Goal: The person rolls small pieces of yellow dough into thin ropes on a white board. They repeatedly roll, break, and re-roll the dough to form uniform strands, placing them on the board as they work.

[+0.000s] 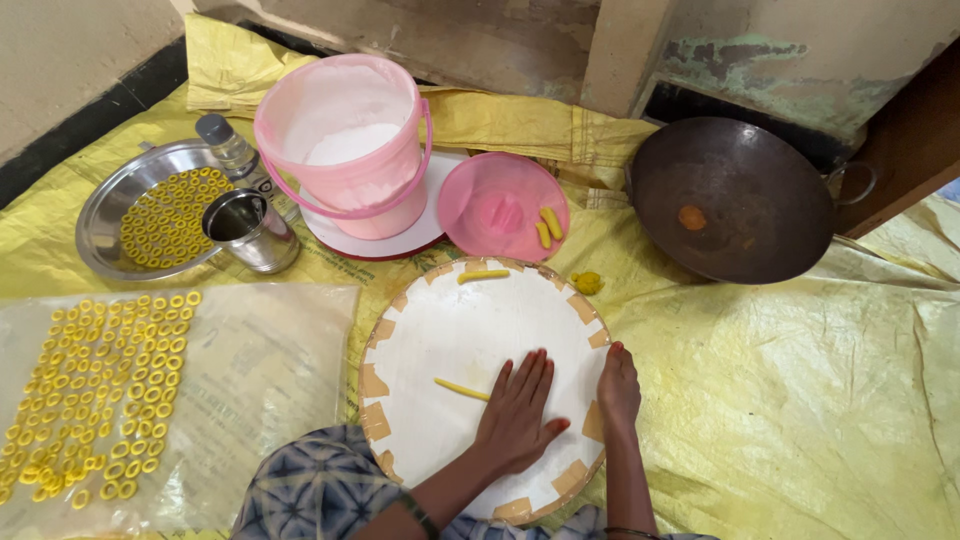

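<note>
Fingers of one hand flat, slightly apart, pressing yellow dough strip on round white board.

The round board lies mostly bare above the flat hand, with bucket, pink lid and wok crowding its far edge

Yellow sheet under round board, wok, steel plate, clear plastic.
</note>
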